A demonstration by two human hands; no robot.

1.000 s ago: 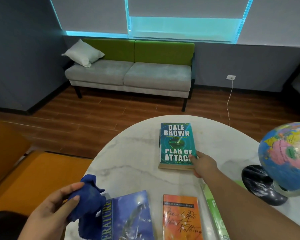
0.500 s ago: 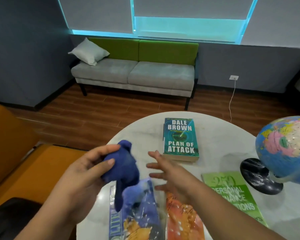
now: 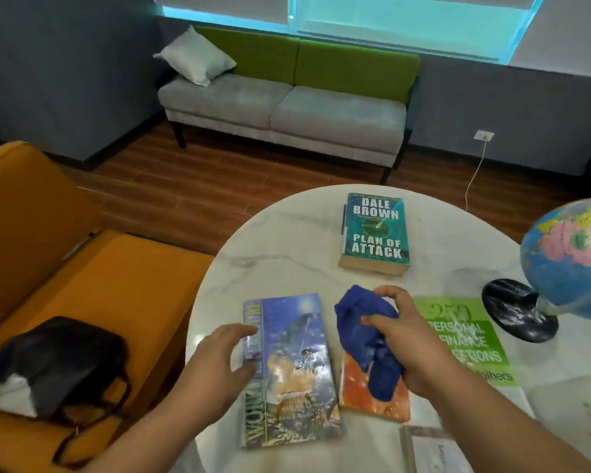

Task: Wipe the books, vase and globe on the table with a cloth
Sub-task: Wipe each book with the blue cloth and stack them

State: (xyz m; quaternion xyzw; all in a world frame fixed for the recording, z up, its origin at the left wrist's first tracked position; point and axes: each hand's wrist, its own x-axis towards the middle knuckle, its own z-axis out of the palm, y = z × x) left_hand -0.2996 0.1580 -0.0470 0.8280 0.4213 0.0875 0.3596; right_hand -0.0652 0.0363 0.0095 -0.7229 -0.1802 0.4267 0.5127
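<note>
My right hand [image 3: 406, 339] grips a crumpled blue cloth [image 3: 365, 336] just above an orange book [image 3: 372, 394] on the white marble table [image 3: 287, 240]. My left hand [image 3: 222, 363] reaches with loosely bent fingers to the spine edge of a blue world-literature book [image 3: 290, 370]. A teal "Plan of Attack" paperback [image 3: 374, 230] lies farther back. A green finance book [image 3: 468, 339] lies to the right. The globe [image 3: 570, 254] stands on a black base [image 3: 519, 308] at the right edge. No vase is in view.
An orange chair [image 3: 82, 285] with a dark bag [image 3: 55, 363] stands left of the table. A grey and green sofa [image 3: 287, 100] sits against the far wall. Another pale book [image 3: 430, 448] lies at the table's near edge.
The blue cloth passed from my left hand to my right hand, which lowered it over the orange book. My left hand dropped to the blue book's edge. The view tilted down.
</note>
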